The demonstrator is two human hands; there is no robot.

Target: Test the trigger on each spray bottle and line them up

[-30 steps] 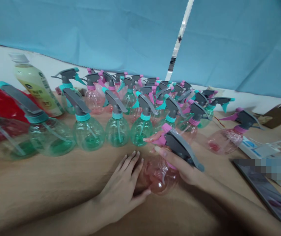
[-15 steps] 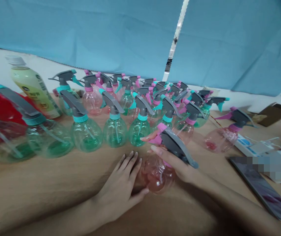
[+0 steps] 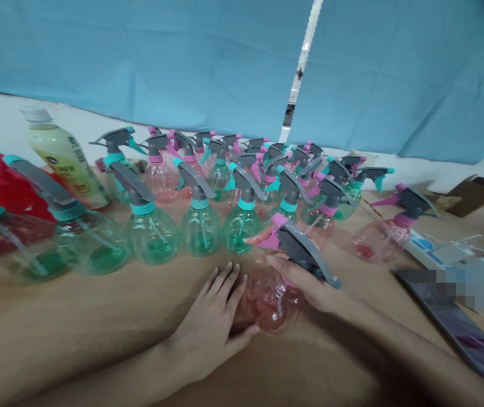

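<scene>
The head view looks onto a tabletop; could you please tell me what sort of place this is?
Probably an indoor workspace, though whether home or workshop is unclear: rows of spray bottles stand on a wood-toned tabletop, and a creased blue sheet hangs behind.

In the lower middle of the frame, the left hand (image 3: 212,325) has slim fingers and smooth, rounded nails, and like the right hand (image 3: 311,285) near it, it joins a thin, bare arm (image 3: 127,373).
</scene>
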